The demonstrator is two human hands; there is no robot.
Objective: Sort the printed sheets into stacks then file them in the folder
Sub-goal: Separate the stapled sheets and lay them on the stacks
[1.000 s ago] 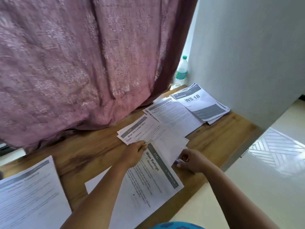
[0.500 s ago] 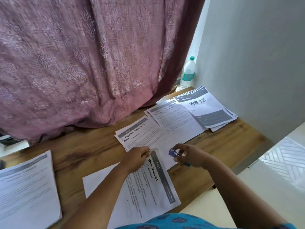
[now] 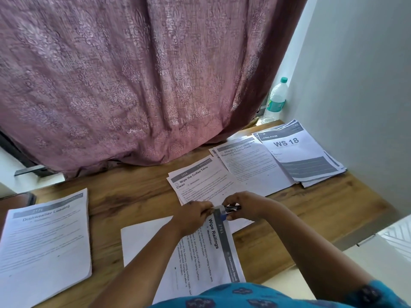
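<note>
Printed sheets lie in several stacks on the wooden table (image 3: 138,196). My left hand (image 3: 193,215) pinches the top edge of the "Wipe Railings" stack (image 3: 206,252), which lies in front of me. My right hand (image 3: 249,206) grips a small blue and black stapler (image 3: 229,210) at that same edge, and the two hands meet there. Behind them lies the "Wipe the Coffee Table" stack (image 3: 198,181). To its right sit the "Charging Small Items" stack (image 3: 251,165) and the "WS 18" stack (image 3: 298,154). A "Dishwasher Loading" stack (image 3: 44,238) lies at the left. No folder is in view.
A mauve patterned curtain (image 3: 133,81) hangs down to the table's back edge. A plastic water bottle (image 3: 275,101) stands in the back right corner by the white wall (image 3: 355,85). A dark object (image 3: 15,198) pokes in at the table's left edge.
My right hand has brought the stapler left to the top edge of the "Wipe Railings" stack, next to my left hand. The camera has tilted so more of the table shows.
</note>
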